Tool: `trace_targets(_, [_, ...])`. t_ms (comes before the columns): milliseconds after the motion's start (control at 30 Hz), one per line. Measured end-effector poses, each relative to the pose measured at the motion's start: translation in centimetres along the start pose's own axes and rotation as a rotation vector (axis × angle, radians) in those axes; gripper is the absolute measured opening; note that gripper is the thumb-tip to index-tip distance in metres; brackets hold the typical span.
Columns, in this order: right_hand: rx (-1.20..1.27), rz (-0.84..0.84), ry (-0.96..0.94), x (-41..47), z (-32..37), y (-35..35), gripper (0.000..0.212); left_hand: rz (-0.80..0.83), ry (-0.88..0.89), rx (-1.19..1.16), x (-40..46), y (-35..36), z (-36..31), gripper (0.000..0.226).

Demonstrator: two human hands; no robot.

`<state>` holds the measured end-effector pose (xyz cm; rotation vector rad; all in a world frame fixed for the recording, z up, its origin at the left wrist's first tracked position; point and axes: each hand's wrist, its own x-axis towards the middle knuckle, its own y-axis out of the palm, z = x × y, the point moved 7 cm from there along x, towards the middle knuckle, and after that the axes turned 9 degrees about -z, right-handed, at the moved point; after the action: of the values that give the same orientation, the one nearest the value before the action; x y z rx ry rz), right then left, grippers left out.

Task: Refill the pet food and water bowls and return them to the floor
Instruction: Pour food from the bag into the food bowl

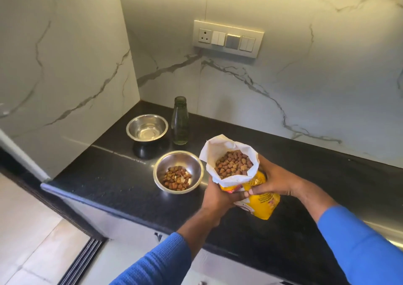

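Gripping the soft, probably light food bag [257, 199] low, our left hand [218, 197] and right hand [274, 182] both clasp it beside the slippery steel food bowl [178, 171].

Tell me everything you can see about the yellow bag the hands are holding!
The yellow bag is a soft pet food pouch, held just above the black counter and leaning toward the steel food bowl beside it. Its top is open, with the white lining folded outward, and brown kibble fills it nearly to the mouth. The printing is too blurred to read. The left hand grips its lower front; the right hand wraps its side.
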<state>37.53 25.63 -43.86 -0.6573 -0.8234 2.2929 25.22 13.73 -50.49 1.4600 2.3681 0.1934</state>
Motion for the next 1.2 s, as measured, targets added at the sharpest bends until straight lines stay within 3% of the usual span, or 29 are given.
trace_targets(200, [-0.148,0.065,0.01,-0.1,2.7,-0.1,0.11,0.01,-0.053,-0.118,-2.4,-0.1,-0.2,0.073])
trace_targets(467, [-0.318,0.199,-0.017,2.8,6.1,0.4,0.106,-0.067,-0.135,-0.202,-1.5,-1.3,0.3,0.067])
trace_targets(600, [-0.414,0.244,-0.008,4.6,7.2,0.9,0.12,-0.102,-0.158,-0.274,-0.9,-1.9,0.7,0.063])
trace_targets(833, [-0.546,0.305,-0.002,6.2,9.2,1.7,0.124,-0.136,-0.219,-0.356,-0.3,-2.5,1.5,0.055])
trace_targets(1200, [-0.655,0.332,0.081,6.4,10.9,1.9,0.103,-0.113,-0.295,-0.434,-0.4,-2.4,1.5,0.045])
